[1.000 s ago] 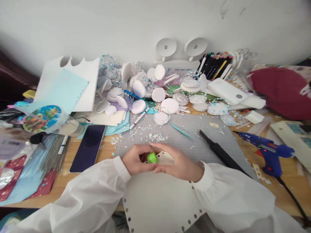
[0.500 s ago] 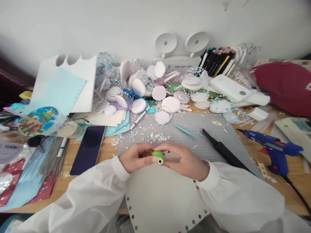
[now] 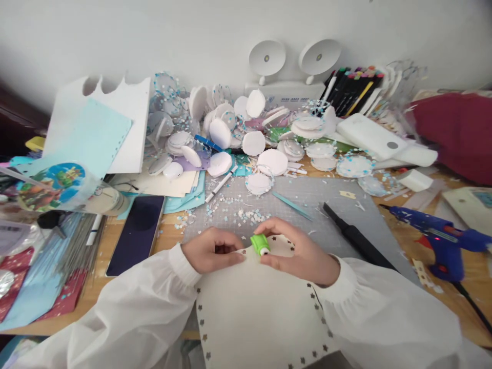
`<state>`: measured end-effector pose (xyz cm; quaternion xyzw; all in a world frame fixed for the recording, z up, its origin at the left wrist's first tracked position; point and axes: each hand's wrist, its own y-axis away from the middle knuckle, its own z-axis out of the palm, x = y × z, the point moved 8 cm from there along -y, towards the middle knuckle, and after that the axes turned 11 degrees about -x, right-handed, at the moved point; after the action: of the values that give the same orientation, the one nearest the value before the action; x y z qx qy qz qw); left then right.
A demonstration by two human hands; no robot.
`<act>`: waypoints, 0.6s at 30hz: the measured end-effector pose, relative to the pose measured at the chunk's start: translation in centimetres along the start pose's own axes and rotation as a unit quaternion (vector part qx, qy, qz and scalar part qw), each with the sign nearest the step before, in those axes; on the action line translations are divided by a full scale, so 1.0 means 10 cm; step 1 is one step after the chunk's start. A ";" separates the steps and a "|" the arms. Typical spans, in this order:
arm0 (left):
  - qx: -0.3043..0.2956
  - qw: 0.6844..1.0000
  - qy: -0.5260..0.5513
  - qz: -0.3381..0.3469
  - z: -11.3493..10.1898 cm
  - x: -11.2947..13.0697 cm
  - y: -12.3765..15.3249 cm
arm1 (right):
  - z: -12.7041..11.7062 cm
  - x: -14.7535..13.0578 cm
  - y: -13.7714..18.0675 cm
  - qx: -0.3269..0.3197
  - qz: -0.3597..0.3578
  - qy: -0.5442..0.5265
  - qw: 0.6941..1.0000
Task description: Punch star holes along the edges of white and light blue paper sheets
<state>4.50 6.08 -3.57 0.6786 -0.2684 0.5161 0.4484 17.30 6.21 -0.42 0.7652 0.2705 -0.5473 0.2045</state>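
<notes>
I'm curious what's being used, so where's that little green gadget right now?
In the head view, the green gadget is in the right hand at the far edge of the white sheet, just right of the left hand.

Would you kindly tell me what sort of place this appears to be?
Probably a craft desk: a blue glue gun, a grey cutting mat strewn with small bits, and marker pens.

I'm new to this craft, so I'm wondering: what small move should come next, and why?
Probably squeeze the green punch with the right hand while the left hand steadies the paper. The punch sits at the paper's far edge, and small holes already run along the sides. Whether the edge is fully in its slot, I can't tell.
</notes>
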 end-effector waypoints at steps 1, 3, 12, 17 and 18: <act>-0.001 1.000 0.004 0.001 0.00 0.00 0.00 | -0.02 0.02 0.00 0.011 0.010 -0.016 1.000; -0.003 1.000 0.013 0.001 0.01 -0.01 0.01 | -0.06 0.07 0.01 0.043 0.031 -0.064 0.997; 0.000 1.000 -0.015 -0.009 0.01 -0.01 0.00 | -0.20 0.09 0.07 0.136 0.004 -0.181 0.974; 0.019 0.996 -0.086 0.002 0.02 0.00 -0.02 | -0.13 -0.04 0.07 0.071 -0.020 -0.109 0.991; 0.023 0.995 -0.100 0.004 0.02 0.01 -0.02 | -0.10 -0.06 0.06 0.054 -0.023 -0.088 0.994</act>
<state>4.77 6.03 -3.54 0.7358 -0.3029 0.4531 0.4018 18.27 6.27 0.47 0.7175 0.2386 -0.6311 0.1731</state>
